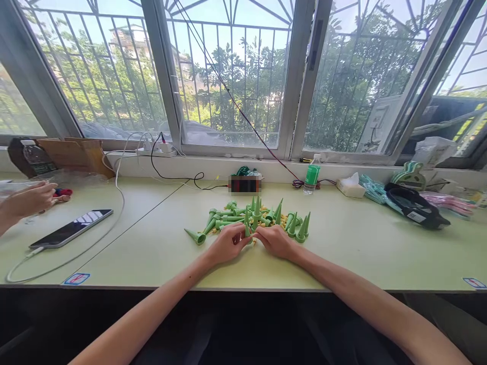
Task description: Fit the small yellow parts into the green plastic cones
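Note:
My left hand (228, 243) is closed round a green plastic spike (247, 227), its point upward. Close against it, my right hand (276, 241) has thumb and finger pinched together at the spike's side; anything between those fingertips is too small to name. Just beyond both hands lies a pile of similar green cone-shaped spikes (230, 219), some lying on their sides, several standing point up. Small yellow pieces (262, 223) are scattered among them. One loose spike (195, 236) lies at the left edge of the pile.
A co-worker's hand (36, 200) is at the far left, near a charging phone (72, 229) with a white cable. Behind the pile are a small dark device (244, 184), a bottle (312, 175) and a tissue box (350, 185). A black strap-like item (416, 205) lies right.

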